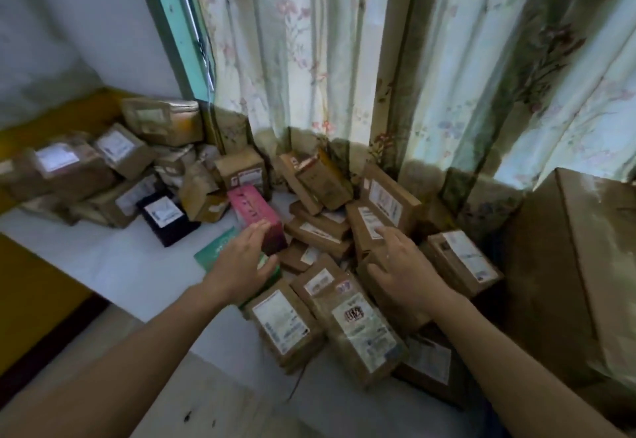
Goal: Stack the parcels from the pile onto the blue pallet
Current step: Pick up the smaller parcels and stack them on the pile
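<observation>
A pile of several brown cardboard parcels [358,327] with white labels lies on a white sheet along the curtain. A pink box [253,209] leans among them, with a green flat packet [220,246] beside it. My left hand [241,265] reaches out with fingers spread, its fingertips at the near end of the pink box, over the green packet. My right hand [406,269] hovers with fingers extended over a brown parcel [375,227] in the middle of the pile. Neither hand holds anything. No blue pallet is in view.
More brown parcels [75,166] and a dark box [165,215] are heaped at the left by the wall. A large cardboard box [581,265] stands at the right. A floral curtain [344,59] hangs behind. The white sheet [113,262] covers the floor at the left.
</observation>
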